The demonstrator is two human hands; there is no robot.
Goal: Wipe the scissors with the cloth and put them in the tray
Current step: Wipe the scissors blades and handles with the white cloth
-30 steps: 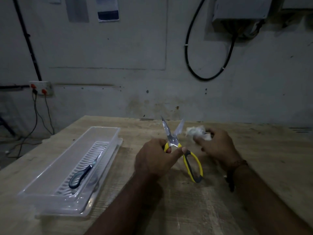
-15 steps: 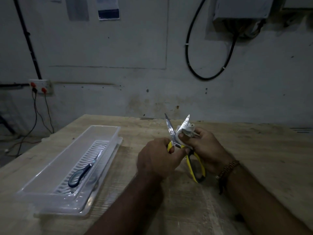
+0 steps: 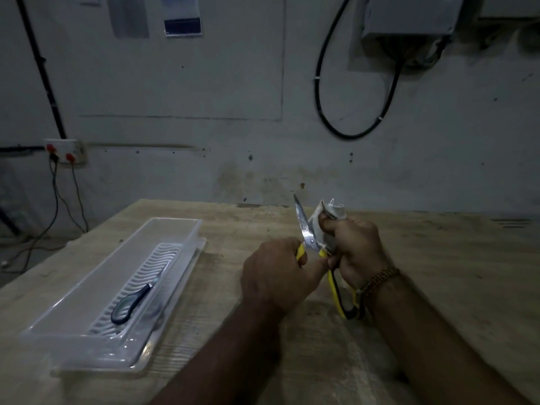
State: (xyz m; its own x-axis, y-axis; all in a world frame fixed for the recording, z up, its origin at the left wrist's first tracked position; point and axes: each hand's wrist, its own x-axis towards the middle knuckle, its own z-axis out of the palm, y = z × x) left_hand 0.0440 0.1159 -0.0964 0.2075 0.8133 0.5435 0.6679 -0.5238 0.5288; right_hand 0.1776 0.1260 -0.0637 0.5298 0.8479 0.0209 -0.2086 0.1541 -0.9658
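Head view: yellow-handled scissors (image 3: 306, 238) held above a wooden bench (image 3: 438, 258), blades spread and pointing up and away toward the far wall, long axis near upright, handles trailing down toward the near side. Left hand (image 3: 274, 276) clenched around one handle; right hand (image 3: 353, 249) pinching a pale cloth (image 3: 327, 217) around the right blade, tip just showing. Clear plastic tray (image 3: 58, 325) on the left of the bench, well apart, holding another dark-handled pair (image 3: 131, 302). Grey stained wall (image 3: 204, 112) behind, black cable loop (image 3: 350, 112) and socket (image 3: 64, 150).
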